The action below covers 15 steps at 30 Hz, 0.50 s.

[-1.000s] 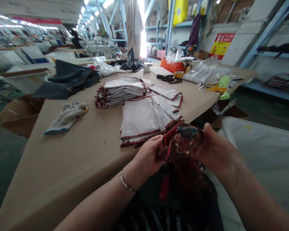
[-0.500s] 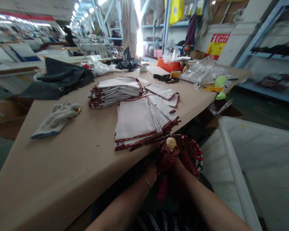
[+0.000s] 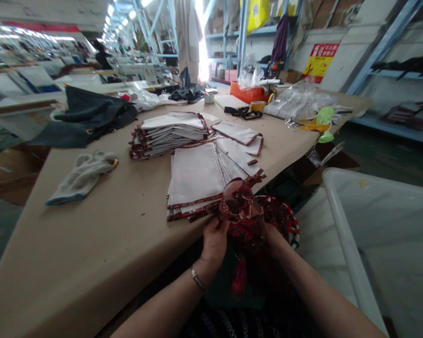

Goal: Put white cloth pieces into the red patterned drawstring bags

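My left hand [image 3: 214,239], with a bracelet at the wrist, is closed on the left side of a dark red patterned cloth [image 3: 245,216] at the table's near edge. On the cloth's right side my right hand [image 3: 273,238] grips it, its fingertips hidden by folds. The cloth's top bulges open in loose folds. Below it hangs a red tassel [image 3: 238,279]. Behind the right hand shows a round bundle with a red, black and white edge [image 3: 293,225]. Just beyond the cloth lie fanned white fabric pieces [image 3: 195,171] with dark red patterned borders.
A folded stack of white pieces [image 3: 172,134] stands farther back. On the left lie a work glove [image 3: 82,178] and dark fabric [image 3: 88,115]. An orange box [image 3: 246,93], tape [image 3: 257,106] and plastic bags [image 3: 299,103] are behind. At right stands a white bin [image 3: 341,225].
The red cloth has been raised and spread at its top, hiding the round pale knob that showed there. My left hand has moved up and left, and now shows more fully.
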### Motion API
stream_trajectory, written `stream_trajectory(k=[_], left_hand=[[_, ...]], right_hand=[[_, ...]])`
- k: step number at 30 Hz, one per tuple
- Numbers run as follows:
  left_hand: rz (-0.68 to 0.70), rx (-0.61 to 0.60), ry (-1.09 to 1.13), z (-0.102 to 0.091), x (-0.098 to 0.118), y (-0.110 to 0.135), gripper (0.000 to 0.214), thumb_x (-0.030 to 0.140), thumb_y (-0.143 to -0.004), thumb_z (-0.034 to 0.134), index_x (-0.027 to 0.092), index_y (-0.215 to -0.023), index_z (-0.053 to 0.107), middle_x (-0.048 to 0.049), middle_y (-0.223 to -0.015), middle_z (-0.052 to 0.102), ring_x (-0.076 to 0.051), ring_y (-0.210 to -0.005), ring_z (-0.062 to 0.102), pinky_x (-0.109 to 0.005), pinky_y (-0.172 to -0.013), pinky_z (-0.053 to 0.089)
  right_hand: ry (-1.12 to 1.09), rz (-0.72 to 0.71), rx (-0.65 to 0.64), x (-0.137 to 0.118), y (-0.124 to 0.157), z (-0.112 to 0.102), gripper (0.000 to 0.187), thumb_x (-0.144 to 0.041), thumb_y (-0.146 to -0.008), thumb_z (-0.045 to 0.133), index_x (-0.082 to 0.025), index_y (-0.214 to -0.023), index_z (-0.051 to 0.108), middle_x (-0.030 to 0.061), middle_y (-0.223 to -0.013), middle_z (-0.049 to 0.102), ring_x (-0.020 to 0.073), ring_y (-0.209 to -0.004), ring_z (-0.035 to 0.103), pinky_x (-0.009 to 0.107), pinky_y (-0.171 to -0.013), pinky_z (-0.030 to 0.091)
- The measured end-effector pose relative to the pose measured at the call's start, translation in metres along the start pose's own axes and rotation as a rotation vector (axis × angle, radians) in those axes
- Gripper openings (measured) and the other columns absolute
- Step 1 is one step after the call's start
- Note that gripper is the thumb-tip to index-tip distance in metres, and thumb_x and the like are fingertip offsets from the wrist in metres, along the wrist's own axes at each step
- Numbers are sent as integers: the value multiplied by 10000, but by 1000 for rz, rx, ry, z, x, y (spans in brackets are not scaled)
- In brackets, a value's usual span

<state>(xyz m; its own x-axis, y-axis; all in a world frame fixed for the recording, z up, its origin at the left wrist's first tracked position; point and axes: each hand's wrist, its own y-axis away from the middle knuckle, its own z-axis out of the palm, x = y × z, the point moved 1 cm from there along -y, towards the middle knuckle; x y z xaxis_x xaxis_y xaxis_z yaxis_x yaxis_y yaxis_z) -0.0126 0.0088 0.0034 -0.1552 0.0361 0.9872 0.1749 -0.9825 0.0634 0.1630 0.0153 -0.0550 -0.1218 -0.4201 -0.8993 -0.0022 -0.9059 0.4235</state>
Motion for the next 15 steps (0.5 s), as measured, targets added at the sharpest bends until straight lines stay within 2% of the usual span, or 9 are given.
stream_trajectory(k=[3,5,6,8,10,11,13,15], left_hand=[[-141,-9,3,-26,-26,15,241,348,-710,691,157,-851,736,-52,-908,729,-242,-933,631,-381,-941,468],[-165,-88,9,-35,-29,24,267,376,-724,685,169,-881,745,-48,-895,732,-250,-941,635,-391,-943,473],[-149,-134,10,-36,-25,25,272,383,-740,672,172,-895,746,-44,-890,731,-248,-934,635,-386,-936,479],[-74,-225,-9,-30,-5,24,269,384,-781,634,172,-905,744,-36,-872,726,-231,-887,636,-355,-884,501],[45,-322,-76,-19,23,21,242,354,-814,601,170,-880,744,-33,-857,715,-206,-834,628,-311,-828,507],[118,-360,-125,-14,39,19,225,333,-824,592,170,-859,743,-32,-844,708,-193,-810,622,-290,-807,504],[266,-400,-232,-8,71,16,193,296,-829,590,172,-849,736,-35,-813,693,-170,-761,609,-265,-768,498],[397,-388,-313,-12,98,14,182,274,-837,584,176,-910,719,-44,-832,692,-153,-745,607,-256,-748,497]], right_hand=[[100,-3,89,12,4,-16,333,-501,-715,641,-175,-755,690,50,-737,712,254,-824,676,384,-784,532],[130,-121,89,6,10,-21,364,-488,-696,683,-198,-915,705,49,-973,726,254,-1056,618,384,-958,458],[138,-207,44,-2,12,-20,416,-481,-703,692,-213,-1020,689,46,-1105,698,243,-1155,565,373,-1031,399],[126,-334,-127,-24,15,-14,482,-474,-725,693,-224,-1134,648,48,-1231,645,233,-1224,518,368,-1079,345],[36,-329,-275,-53,14,-4,451,-479,-705,715,-218,-1070,665,56,-1138,689,250,-1103,604,395,-1005,424],[-27,-315,-288,-70,14,1,420,-478,-689,728,-224,-1019,672,50,-1056,715,250,-1005,648,403,-940,471],[-104,-389,-188,-106,18,6,368,-483,-695,711,-249,-975,658,33,-948,731,239,-851,685,410,-818,526],[-19,-580,-16,-143,31,0,344,-517,-779,600,-275,-1021,631,41,-970,721,235,-847,686,414,-773,540]])
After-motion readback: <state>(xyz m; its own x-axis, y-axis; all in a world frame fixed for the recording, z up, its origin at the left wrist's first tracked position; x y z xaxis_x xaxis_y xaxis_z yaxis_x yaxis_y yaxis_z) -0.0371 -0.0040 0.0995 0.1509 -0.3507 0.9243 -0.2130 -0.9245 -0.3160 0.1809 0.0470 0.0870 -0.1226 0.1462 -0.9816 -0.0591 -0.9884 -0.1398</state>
